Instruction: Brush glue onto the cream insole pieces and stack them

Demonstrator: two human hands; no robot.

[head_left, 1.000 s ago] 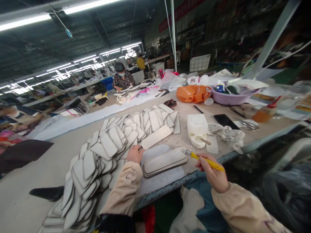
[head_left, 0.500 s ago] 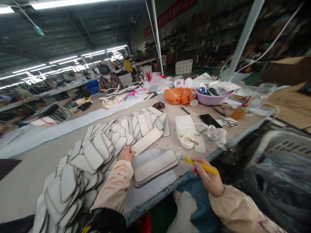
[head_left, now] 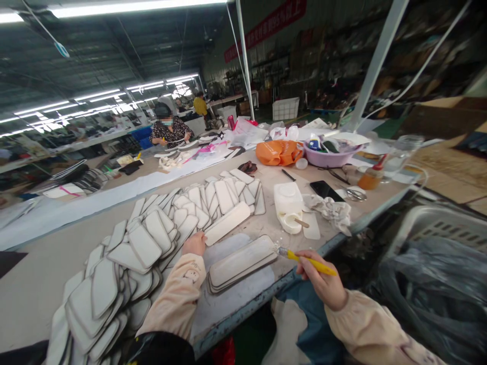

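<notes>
My right hand (head_left: 322,282) is closed round a yellow-handled brush (head_left: 304,259), whose bristle tip touches the right end of a small stack of long pale flat pieces (head_left: 241,261) near the table's front edge. My left hand (head_left: 195,244) rests on the table at the stack's left, its fingers curled against the end of a single long pale piece (head_left: 227,223); I cannot make out whether it grips it. A wide spread of overlapping pale rounded pieces (head_left: 152,243) lies to the left and behind.
A white glue container (head_left: 288,205) with a stick in it stands right of the stack, beside a crumpled cloth (head_left: 332,209), a phone (head_left: 326,190), scissors (head_left: 355,194), a purple basin (head_left: 330,156) and an orange bag (head_left: 279,152). Another person (head_left: 167,130) works farther along the table.
The view has swung to the right, shifting everything leftward in the picture. The brush tip has come down onto the right end of the stack. My left hand has stayed in place.
</notes>
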